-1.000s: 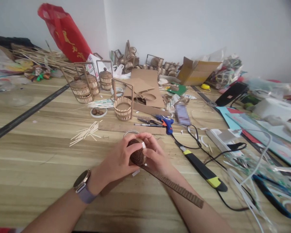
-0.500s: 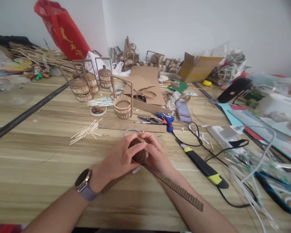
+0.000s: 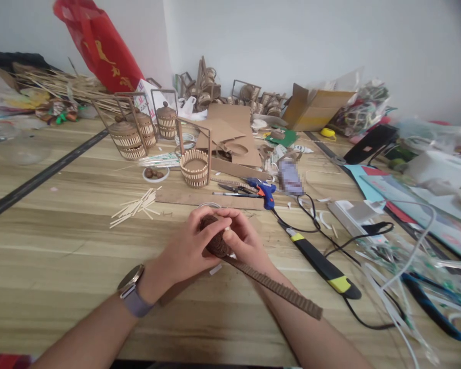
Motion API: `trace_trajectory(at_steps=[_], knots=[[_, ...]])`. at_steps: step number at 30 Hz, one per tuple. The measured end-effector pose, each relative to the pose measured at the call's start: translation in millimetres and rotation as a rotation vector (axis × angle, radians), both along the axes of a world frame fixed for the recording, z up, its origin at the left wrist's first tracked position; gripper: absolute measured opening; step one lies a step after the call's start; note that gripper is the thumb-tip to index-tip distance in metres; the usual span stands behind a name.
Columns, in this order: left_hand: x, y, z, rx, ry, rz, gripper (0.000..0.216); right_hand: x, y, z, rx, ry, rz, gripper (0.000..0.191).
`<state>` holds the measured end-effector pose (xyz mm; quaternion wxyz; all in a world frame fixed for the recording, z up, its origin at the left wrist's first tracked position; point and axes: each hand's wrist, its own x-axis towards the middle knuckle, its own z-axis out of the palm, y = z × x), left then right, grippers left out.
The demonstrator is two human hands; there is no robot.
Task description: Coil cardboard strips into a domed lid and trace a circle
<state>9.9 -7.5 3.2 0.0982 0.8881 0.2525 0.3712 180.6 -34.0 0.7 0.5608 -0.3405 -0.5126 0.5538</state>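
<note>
Both hands meet at the middle of the wooden table [image 3: 61, 246] around a small roll of brown corrugated cardboard [image 3: 216, 242]. My left hand [image 3: 188, 249], with a watch on its wrist, wraps the roll from the left, fingers curled over its top. My right hand [image 3: 243, 241] pinches the roll from the right. A loose corrugated strip [image 3: 276, 290] trails from the roll toward the lower right across my right forearm. A thin ring [image 3: 209, 205] lies just beyond the fingers.
A black-and-yellow utility knife [image 3: 322, 265] and a blue glue gun [image 3: 264, 191] with its black cord lie right of the hands. Loose sticks [image 3: 136, 207] lie to the left. Small bamboo baskets [image 3: 194, 168], cardboard sheets [image 3: 230, 136] and clutter fill the far side and right edge.
The roll and both hands have shifted slightly; my left fingers have slid further over the top of the roll. The view has tilted a little.
</note>
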Motion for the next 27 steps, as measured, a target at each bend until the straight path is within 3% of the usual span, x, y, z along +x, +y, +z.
trace_trajectory(at_steps=[6, 10, 15, 18, 27], knots=[[-6, 2, 3.3, -0.118, -0.076, 0.080, 0.075, 0, 3, -7.0, 0.096, -0.087, 0.051, 0.064], [-7, 3, 8.0, -0.095, -0.085, 0.149, 0.078, 4, 5, -8.2, 0.111, -0.097, -0.014, 0.077], [-4, 2, 8.1, -0.069, -0.056, 0.175, 0.080, 18, 5, 4.5, 0.085, -0.280, -0.333, 0.029], [-3, 2, 4.8, -0.056, -0.039, 0.183, 0.076, 22, 4, 14.5, 0.232, -0.496, -0.328, 0.010], [-6, 8, 0.5, -0.018, 0.053, 0.131, 0.072, 25, 0, 21.8, 0.536, -0.824, -0.345, 0.009]])
